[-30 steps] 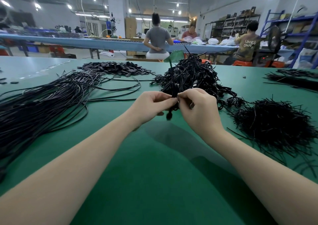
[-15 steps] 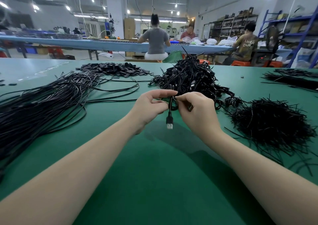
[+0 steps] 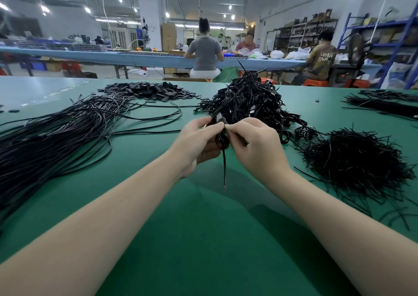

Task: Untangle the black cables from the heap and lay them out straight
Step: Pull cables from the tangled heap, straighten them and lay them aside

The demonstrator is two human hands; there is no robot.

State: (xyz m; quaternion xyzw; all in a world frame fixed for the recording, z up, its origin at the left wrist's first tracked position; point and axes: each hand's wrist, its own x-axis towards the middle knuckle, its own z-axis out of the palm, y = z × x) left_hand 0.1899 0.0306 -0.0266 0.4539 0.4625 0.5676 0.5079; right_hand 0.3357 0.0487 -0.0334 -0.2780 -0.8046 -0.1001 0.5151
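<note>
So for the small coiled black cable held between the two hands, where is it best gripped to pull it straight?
Probably by the free tail hanging straight down below the coiled black cable, taken from below. The left hand and right hand already pinch the coil at its top, so one could hold the loops while the other draws the tail toward the green table.

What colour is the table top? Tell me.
Green, seen in the head view: the table has a plain green surface under the black cables.

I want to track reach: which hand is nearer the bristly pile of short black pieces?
Right. The right hand is just left of the bristly pile, with bare table between them; the left hand lies farther left, beyond the right hand.
</note>
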